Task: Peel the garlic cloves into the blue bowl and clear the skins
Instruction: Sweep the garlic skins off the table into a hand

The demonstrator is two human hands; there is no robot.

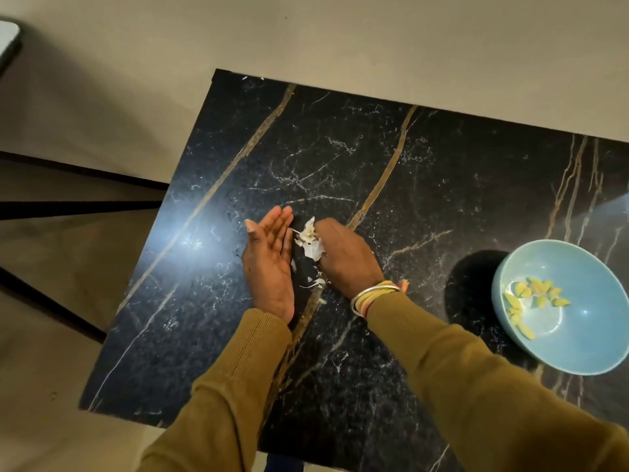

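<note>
Garlic skins, one small pile between the two hands, mid tabletop.
Pile touches the right hand and lies just beside the left hand; long axis runs away from the person, parallel to the left palm. Left: open, fingers straight, set on edge like a wall. Right: knuckles up, fingers bent over the pile; pinching or only pushing, cannot tell. Skins white, papery, crumpled; loose scraps nearer the wrists. Blue bowl well apart on the right, holding peeled cloves.

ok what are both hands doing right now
left hand: open, fingers straight, beside the garlic skins
right hand: on the skins, grip cannot be told
</note>
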